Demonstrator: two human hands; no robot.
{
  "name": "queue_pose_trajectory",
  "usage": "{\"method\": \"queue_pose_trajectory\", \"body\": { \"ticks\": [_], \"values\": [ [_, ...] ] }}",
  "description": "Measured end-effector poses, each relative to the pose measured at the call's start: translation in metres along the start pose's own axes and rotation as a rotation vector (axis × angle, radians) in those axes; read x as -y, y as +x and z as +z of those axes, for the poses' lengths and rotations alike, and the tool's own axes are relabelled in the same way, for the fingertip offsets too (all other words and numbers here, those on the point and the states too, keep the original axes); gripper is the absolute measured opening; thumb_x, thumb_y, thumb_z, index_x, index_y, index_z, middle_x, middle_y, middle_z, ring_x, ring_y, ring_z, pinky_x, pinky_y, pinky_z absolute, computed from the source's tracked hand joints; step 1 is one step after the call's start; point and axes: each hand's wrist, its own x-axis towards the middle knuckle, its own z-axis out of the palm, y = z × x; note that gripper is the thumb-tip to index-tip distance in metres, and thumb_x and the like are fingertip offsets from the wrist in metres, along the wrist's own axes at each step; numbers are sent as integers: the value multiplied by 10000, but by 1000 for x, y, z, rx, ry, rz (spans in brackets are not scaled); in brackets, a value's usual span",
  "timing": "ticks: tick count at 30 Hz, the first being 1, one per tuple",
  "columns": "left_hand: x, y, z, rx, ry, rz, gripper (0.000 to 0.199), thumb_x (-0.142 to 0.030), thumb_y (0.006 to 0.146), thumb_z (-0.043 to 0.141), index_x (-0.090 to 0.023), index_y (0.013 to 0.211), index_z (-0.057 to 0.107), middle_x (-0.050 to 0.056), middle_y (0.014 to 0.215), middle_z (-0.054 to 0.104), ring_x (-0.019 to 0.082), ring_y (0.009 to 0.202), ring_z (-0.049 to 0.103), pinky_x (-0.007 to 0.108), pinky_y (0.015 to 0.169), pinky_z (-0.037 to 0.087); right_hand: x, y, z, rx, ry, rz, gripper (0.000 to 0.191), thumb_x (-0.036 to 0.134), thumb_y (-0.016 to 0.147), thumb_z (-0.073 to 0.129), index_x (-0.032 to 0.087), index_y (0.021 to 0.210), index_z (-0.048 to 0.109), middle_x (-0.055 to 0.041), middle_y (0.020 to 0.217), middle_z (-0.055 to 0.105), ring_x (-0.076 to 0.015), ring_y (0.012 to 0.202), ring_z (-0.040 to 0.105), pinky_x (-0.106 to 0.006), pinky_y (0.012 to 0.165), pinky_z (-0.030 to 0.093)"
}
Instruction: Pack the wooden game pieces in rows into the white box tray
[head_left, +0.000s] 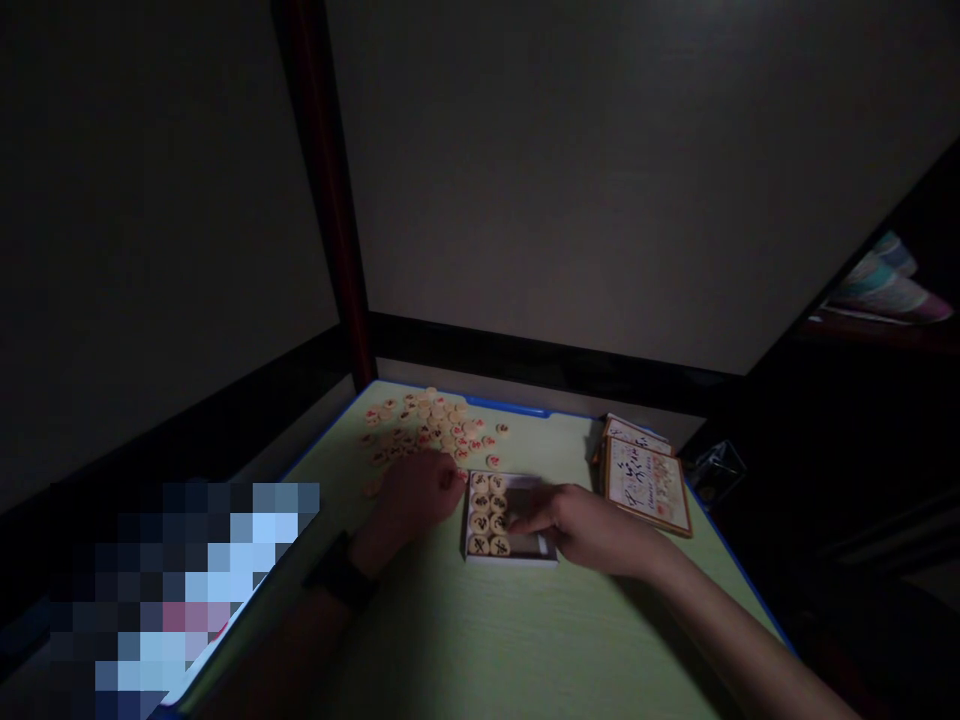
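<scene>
A shallow white box point(517, 563) lies on the table with two columns of round wooden Chinese chess pieces point(480, 523) along its left side, dark characters facing up. My left hand point(420, 492), with a dark band at the wrist, is curled closed just left of the box. At its fingertips shows a red-marked chess piece point(461, 476), partly hidden. From the right, my right hand point(589, 525) reaches over the box, its index finger stretched out to the right column of pieces and the other fingers bent. I see nothing held in it. It hides part of the box's right side.
Loose chess pieces point(442, 420), red- and dark-marked, some blank side up, spread across the far left of the green table point(525, 640). A printed box lid point(646, 485) lies at the right edge. Behind stands a wall point(562, 200); a pixelated bright area is at lower left.
</scene>
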Motion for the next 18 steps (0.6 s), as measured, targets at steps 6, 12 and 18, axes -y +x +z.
{"method": "queue_pose_trajectory", "body": {
  "ticks": [6, 12, 18],
  "values": [
    [3, 0, 11, -121, -159, 192, 230, -229, 896, 538, -191, 1007, 736, 62, 987, 712, 199, 932, 643, 317, 856, 483, -9, 1, 6, -30, 43, 44, 533, -44, 809, 503, 283, 1139, 764, -34, 1137, 760, -181, 1019, 702, -284, 901, 507],
    [1, 0, 18, -131, -245, 299, 219, -215, 878, 587, -186, 1033, 739, 71, 1037, 706, 203, 984, 634, 334, 907, 490, -11, 0, 6, -35, 1, 44, 544, -44, 795, 498, 286, 1135, 767, -32, 1103, 763, -171, 979, 702, -260, 864, 504],
    [-1, 3, 16, -39, -297, 325, 219, -218, 891, 585, -212, 1034, 751, 49, 1030, 725, 186, 962, 650, 317, 899, 497, -14, 0, 9, -46, 2, 30, 531, -40, 806, 504, 281, 1139, 766, -45, 1118, 760, -185, 1022, 695, -271, 885, 497]
  ]
}}
